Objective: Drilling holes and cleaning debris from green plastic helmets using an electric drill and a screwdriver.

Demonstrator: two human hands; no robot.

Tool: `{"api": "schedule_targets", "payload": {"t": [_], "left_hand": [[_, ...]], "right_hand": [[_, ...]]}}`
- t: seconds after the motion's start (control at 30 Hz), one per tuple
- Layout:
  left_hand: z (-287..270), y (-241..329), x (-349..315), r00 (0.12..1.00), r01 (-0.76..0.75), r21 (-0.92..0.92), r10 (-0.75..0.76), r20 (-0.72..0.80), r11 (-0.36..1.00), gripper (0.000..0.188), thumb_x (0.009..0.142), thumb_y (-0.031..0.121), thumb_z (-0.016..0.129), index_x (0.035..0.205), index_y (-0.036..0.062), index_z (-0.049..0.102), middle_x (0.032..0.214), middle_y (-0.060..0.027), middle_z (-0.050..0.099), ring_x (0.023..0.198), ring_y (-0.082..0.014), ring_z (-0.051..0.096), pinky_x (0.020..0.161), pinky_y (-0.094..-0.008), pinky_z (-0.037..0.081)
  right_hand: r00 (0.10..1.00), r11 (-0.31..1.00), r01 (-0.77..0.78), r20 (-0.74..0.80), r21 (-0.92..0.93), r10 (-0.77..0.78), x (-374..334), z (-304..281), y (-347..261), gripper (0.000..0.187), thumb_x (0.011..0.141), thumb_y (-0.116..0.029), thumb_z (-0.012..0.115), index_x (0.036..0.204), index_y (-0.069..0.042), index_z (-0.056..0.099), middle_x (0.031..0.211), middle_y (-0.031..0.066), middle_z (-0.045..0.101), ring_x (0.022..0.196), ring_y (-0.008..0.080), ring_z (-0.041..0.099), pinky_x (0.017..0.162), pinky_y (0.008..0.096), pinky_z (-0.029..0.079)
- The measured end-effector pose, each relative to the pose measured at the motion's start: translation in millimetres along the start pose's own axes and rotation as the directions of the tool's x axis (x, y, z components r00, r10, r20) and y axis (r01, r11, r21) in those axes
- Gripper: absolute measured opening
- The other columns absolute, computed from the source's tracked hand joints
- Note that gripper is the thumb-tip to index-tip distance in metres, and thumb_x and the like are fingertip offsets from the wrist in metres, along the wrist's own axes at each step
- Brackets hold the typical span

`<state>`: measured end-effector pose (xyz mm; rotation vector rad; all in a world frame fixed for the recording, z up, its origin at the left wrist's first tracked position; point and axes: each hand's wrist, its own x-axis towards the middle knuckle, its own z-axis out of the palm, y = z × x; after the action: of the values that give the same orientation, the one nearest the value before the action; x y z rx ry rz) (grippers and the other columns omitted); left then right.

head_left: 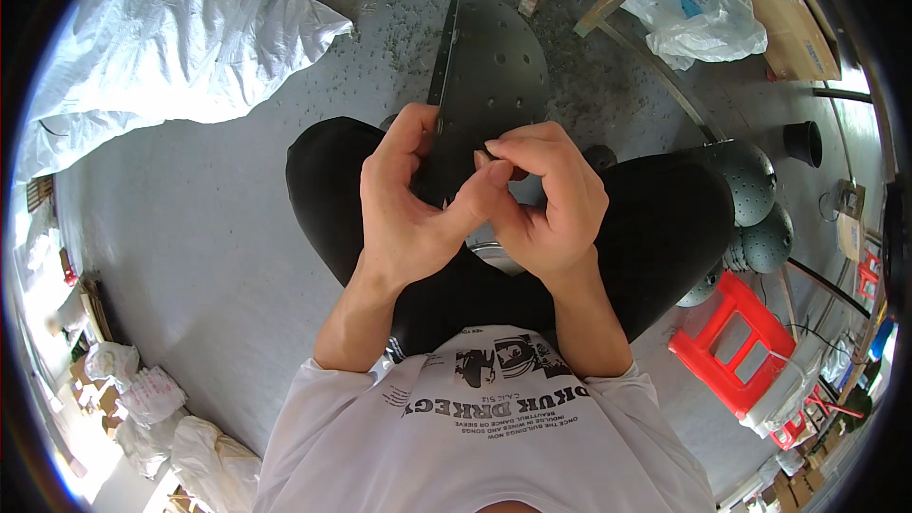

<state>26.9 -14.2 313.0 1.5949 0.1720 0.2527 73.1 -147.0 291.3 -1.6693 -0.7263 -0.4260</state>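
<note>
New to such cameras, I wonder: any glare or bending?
Head view: glare whitens the left rim, beside the crumpled white plastic sheet; head view: lines bow toward the edge; head view: the dark-grey, curved, perforated piece shows little shine.

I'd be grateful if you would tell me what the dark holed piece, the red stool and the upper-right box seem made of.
Dark piece: plastic or coated metal, I can't be sure; smooth, dark grey-green surface.
Red stool: probably moulded plastic, given its uniform colour and rounded cut-outs.
Box: most likely cardboard, matt brown with flat panels.
</note>
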Motion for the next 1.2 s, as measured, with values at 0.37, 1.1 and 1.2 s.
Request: {"api": "schedule_targets", "payload": {"t": [0.37,1.1,1.2], "left_hand": [[-1,6,-1,1.0,-0.001,-0.024,0.001,-0.008,1.0,0.03,0.082,0.011,0.078,0.099,-0.0045,0.059,0.081,-0.0062,0.07,0.075,-0.0054,0.063,0.064,-0.0208,0.05],[17,-17,-5,0.892,-0.438,0.428,0.443,0.092,0.791,0.039,0.065,0.023,0.089,0.086,0.001,0.066,0.065,-0.0054,0.059,0.05,-0.0188,0.058,0.047,-0.0264,0.046],[19,-15,-4,0.867,-0.48,0.445,0.487,0.106,0.756,0.036,0.064,0.021,0.089,0.084,0.0012,0.066,0.064,-0.0045,0.059,0.049,-0.0171,0.057,0.046,-0.0263,0.046]], "right_hand": [[0.964,0.967,-0.207,0.196,0.146,0.177,12,-24,-12,0.024,0.076,0.002,0.073,0.098,-0.001,0.062,0.084,0.009,0.065,0.073,0.0207,0.063,0.061,0.0291,0.05],[0.915,0.935,-0.355,0.199,-0.013,0.351,-7,-26,-23,0.015,0.089,-0.007,0.049,0.076,0.0,0.05,0.07,0.0138,0.049,0.056,0.0313,0.05,0.051,0.039,0.041],[0.9,0.913,-0.407,0.177,0.01,0.399,-9,-25,-24,0.015,0.087,-0.006,0.05,0.073,0.001,0.05,0.068,0.0132,0.049,0.055,0.0295,0.049,0.05,0.0372,0.041]]}}
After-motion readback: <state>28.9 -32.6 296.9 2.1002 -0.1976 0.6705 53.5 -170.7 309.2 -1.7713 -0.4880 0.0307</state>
